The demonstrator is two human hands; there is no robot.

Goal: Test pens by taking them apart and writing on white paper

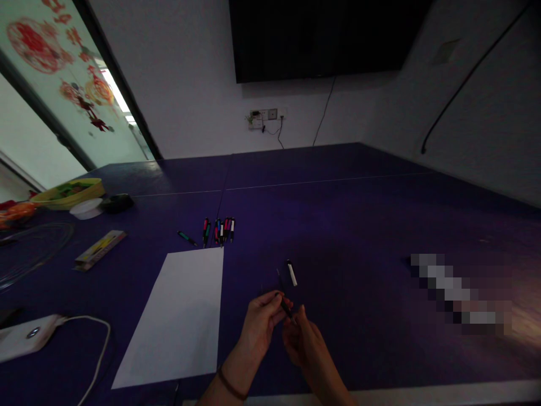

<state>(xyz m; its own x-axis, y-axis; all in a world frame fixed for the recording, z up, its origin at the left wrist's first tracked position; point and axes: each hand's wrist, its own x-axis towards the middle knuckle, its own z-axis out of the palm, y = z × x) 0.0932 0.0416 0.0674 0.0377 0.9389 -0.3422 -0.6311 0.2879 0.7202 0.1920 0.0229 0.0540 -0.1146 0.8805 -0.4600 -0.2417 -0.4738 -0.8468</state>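
My left hand [260,321] and my right hand [302,341] meet just above the dark purple table [359,225], near its front edge. Both pinch a small dark pen part [287,309] between their fingertips. Just beyond the hands lie a white pen piece [292,273] and a thin dark rod [280,279]. A white sheet of paper [177,316] lies to the left of the hands. A row of several coloured pens [218,230] lies further back, with one green pen [186,238] apart on its left.
At the far left stand a yellow bowl [70,193], a white lid [86,208], a flat box [100,249] and a white device with a cable [27,335]. A blurred patch [460,296] sits at the right. A dark screen [325,36] hangs on the wall.
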